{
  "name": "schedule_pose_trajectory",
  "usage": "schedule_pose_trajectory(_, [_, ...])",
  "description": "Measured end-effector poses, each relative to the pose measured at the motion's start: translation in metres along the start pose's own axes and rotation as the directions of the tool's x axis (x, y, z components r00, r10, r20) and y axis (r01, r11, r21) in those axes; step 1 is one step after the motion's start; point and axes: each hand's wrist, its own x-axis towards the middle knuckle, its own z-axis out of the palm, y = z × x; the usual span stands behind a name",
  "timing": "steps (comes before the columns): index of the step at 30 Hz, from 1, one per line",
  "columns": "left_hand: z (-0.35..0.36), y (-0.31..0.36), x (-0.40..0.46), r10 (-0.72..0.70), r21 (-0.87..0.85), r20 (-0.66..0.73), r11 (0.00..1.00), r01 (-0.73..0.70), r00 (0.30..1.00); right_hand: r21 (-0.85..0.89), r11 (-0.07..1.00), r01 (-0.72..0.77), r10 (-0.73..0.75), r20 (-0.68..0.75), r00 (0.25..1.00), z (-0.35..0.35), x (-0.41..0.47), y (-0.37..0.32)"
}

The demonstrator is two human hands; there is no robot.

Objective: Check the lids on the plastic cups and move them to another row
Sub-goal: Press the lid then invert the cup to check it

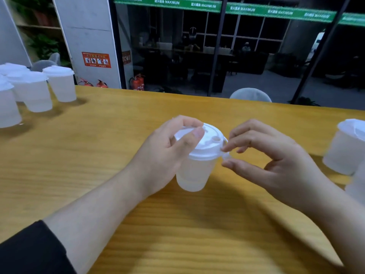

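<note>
A lidded plastic cup point(194, 167) is held tilted just above the wooden counter point(98, 155), left hand point(167, 153) gripping its lid point(205, 143), thumb on top, while the right hand point(276, 155) pinches the lid's small tab point(226, 154) between thumb and fingers point(237, 145).

Frosted plastic cup point(194, 174) — white lid point(203, 144) on — tilted, mid-table.

Our left hand point(167, 153) curls its fingers and thumb in a grip. Our right hand point(276, 155) pinches with thumb and forefinger, forearms bare.

Left hand point(167, 153) grips cup point(194, 173), right hand point(276, 157) pinches lid point(205, 143)
</note>
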Motion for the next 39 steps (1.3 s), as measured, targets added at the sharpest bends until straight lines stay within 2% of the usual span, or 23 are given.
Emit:
schedule_pose_trajectory(5, [-0.001, 0.002, -0.001, 0.012, 0.029, 0.007, 1.0, -0.012, 1.0, -0.073, 0.997, -0.004, 0.006, 0.034, 0.999, -0.008, -0.002, -0.001])
schedule_pose_trajectory(11, [-0.002, 0.002, -0.001, 0.004, 0.049, 0.014, 0.999, -0.005, 1.0, -0.176, 0.983, 0.056, -0.058, -0.001, 0.998, -0.004, -0.001, -0.002])
schedule_pose_trajectory(15, [-0.003, 0.0, 0.0, -0.002, 0.038, 0.027, 0.999, 0.001, 1.0, -0.087, 0.996, 0.026, -0.031, -0.057, 0.998, 0.001, -0.001, -0.006])
schedule_pose_trajectory(18, [-0.003, -0.001, 0.0, -0.007, 0.011, 0.048, 1.0, 0.007, 0.999, 0.065, 0.998, -0.016, 0.028, -0.187, 0.982, 0.004, 0.001, -0.01])
schedule_pose_trajectory(20, [-0.004, -0.001, 0.0, -0.012, 0.006, 0.058, 1.0, 0.011, 0.998, 0.067, 0.997, -0.038, 0.053, -0.236, 0.97, 0.006, 0.003, -0.013])
schedule_pose_trajectory(26, [-0.003, -0.002, 0.001, -0.03, 0.011, 0.064, 1.0, 0.029, 0.998, -0.175, 0.983, -0.051, 0.012, -0.217, 0.976, 0.012, 0.009, -0.019])
schedule_pose_trajectory(39, [-0.002, 0.003, -0.001, -0.027, 0.002, 0.071, 1.0, 0.027, 0.997, -0.446, 0.893, -0.052, 0.006, -0.104, 0.995, 0.009, 0.004, -0.035])
